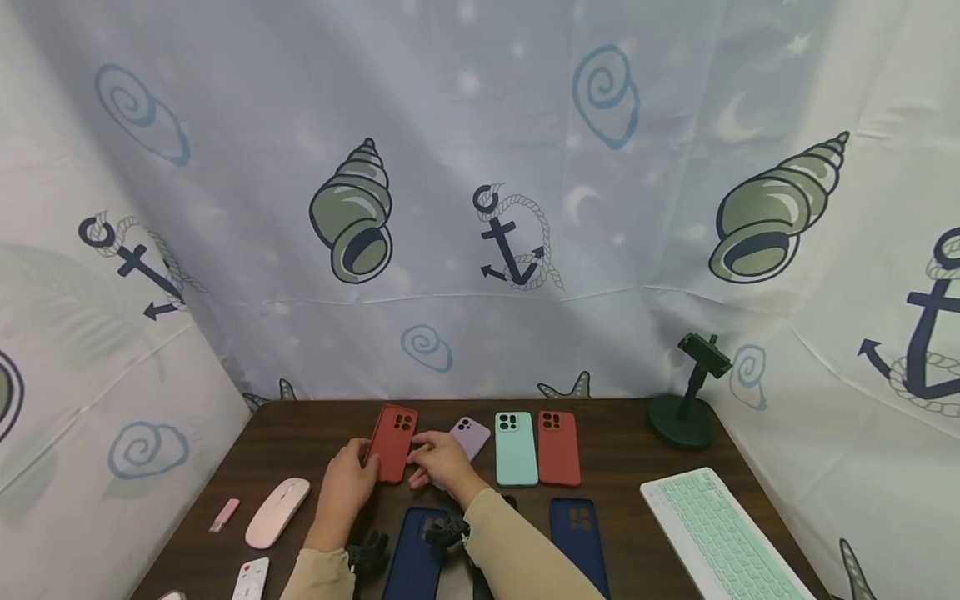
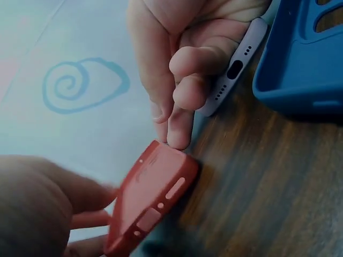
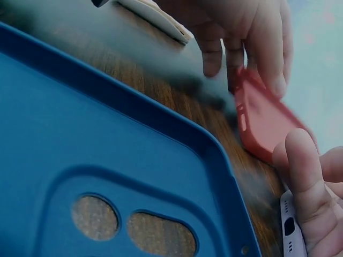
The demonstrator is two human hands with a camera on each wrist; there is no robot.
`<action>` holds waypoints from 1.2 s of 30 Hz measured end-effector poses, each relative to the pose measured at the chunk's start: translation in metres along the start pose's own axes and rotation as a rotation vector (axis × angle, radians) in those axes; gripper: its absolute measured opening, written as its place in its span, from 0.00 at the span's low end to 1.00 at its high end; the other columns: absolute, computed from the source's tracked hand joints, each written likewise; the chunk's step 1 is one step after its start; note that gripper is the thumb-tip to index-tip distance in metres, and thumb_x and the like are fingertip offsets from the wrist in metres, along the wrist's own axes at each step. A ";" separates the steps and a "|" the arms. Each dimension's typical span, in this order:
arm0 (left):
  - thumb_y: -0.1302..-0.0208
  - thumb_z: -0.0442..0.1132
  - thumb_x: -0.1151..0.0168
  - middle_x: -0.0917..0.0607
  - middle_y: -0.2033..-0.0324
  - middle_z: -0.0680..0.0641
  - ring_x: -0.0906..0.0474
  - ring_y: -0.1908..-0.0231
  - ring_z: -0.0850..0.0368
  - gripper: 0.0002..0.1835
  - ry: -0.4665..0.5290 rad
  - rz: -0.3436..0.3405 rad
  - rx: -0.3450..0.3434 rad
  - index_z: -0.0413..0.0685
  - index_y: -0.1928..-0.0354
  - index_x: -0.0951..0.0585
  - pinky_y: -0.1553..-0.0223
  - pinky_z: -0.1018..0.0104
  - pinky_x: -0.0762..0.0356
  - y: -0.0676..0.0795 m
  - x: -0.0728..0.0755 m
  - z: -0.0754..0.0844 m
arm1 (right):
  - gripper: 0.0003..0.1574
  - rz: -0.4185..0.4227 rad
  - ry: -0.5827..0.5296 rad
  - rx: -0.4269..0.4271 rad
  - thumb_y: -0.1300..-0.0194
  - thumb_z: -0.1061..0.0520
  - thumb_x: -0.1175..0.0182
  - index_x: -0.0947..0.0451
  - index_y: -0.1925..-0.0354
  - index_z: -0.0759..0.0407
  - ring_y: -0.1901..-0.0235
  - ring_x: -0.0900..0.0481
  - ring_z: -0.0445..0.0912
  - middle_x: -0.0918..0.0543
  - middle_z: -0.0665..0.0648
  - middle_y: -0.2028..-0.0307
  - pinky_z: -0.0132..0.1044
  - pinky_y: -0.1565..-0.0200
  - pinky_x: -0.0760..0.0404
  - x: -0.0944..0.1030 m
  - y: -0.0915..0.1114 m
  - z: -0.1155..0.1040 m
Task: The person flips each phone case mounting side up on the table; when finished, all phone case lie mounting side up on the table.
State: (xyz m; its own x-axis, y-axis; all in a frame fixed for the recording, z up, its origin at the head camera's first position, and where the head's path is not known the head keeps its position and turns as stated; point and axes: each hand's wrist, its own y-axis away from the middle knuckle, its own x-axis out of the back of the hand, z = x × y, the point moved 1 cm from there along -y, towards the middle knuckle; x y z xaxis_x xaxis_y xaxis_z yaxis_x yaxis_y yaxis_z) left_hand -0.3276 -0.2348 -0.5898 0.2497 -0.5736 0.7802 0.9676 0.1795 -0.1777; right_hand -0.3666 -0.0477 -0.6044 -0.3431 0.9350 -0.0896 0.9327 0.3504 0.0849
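Note:
My left hand [image 1: 348, 483] holds a red phone case [image 1: 392, 446] by its left side, thumb and fingers at the edge. In the left wrist view the case's hollow inside shows, and it is tilted up off the table. My right hand [image 1: 444, 464] is at the case's other side, its fingertips [image 2: 179, 139] at the edge and its other fingers bent. Just behind the right hand lies a lavender phone case [image 1: 471, 435], partly covered. Beneath the right wrist is a dark blue phone case [image 1: 412, 554], large in the right wrist view.
Mint [image 1: 516, 450] and red [image 1: 558, 448] cases lie to the right, with another blue case [image 1: 577, 533] nearer. A mouse [image 1: 277, 512], pink USB stick [image 1: 224, 515] and white remote [image 1: 251, 579] sit left. A green stand [image 1: 682, 421] and keyboard [image 1: 720, 533] are right.

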 end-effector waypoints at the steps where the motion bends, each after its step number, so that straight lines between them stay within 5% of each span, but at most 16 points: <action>1: 0.29 0.46 0.39 0.18 0.51 0.32 0.22 0.54 0.36 0.24 -0.021 0.003 -0.009 0.37 0.39 0.23 0.57 0.44 0.25 0.000 -0.002 -0.001 | 0.26 -0.003 0.003 0.000 0.29 0.69 0.45 0.30 0.34 0.72 0.81 0.16 0.46 0.14 0.71 0.59 0.43 0.73 0.13 0.000 0.000 0.000; 10: 0.43 0.63 0.29 0.37 0.42 0.22 0.39 0.47 0.25 0.57 -0.201 -0.062 -0.029 0.21 0.30 0.37 0.54 0.34 0.32 0.008 -0.026 0.007 | 0.25 -0.040 0.039 0.038 0.29 0.68 0.46 0.29 0.36 0.74 0.81 0.16 0.46 0.15 0.72 0.59 0.43 0.74 0.14 0.006 0.006 0.001; 22: 0.41 0.57 0.29 0.39 0.39 0.24 0.42 0.43 0.25 0.51 -0.154 -0.027 -0.014 0.29 0.28 0.39 0.51 0.30 0.38 0.011 -0.023 0.022 | 0.18 -0.104 0.034 0.060 0.25 0.59 0.44 0.23 0.45 0.72 0.82 0.20 0.43 0.15 0.71 0.60 0.35 0.82 0.23 0.009 0.005 -0.011; 26: 0.41 0.49 0.30 0.33 0.44 0.29 0.39 0.48 0.33 0.38 -0.064 0.076 -0.069 0.37 0.32 0.29 0.57 0.41 0.36 0.011 -0.029 0.030 | 0.21 -0.155 -0.037 0.079 0.25 0.57 0.43 0.26 0.45 0.74 0.84 0.25 0.42 0.18 0.60 0.69 0.32 0.85 0.37 0.016 0.008 -0.019; 29: 0.39 0.41 0.31 0.29 0.48 0.33 0.37 0.51 0.38 0.28 0.060 0.134 -0.112 0.40 0.38 0.23 0.60 0.50 0.36 0.014 -0.030 0.041 | 0.19 -0.139 -0.080 0.099 0.25 0.55 0.43 0.25 0.46 0.71 0.83 0.28 0.42 0.22 0.53 0.72 0.32 0.84 0.39 0.023 0.012 -0.026; 36: 0.34 0.36 0.34 0.25 0.44 0.37 0.25 0.46 0.40 0.22 0.380 0.092 -0.150 0.45 0.39 0.22 0.48 0.47 0.24 0.023 -0.029 0.069 | 0.13 0.129 0.072 0.120 0.27 0.54 0.41 0.19 0.53 0.62 0.84 0.26 0.42 0.18 0.62 0.70 0.32 0.84 0.33 0.037 0.032 -0.037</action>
State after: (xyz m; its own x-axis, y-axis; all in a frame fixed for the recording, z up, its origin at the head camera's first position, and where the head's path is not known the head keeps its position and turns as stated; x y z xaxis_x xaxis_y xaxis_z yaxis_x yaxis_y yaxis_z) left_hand -0.3155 -0.1587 -0.5753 0.3045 -0.8200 0.4847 0.9284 0.1416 -0.3436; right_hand -0.3539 0.0001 -0.5682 -0.2226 0.9748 -0.0144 0.9746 0.2221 -0.0278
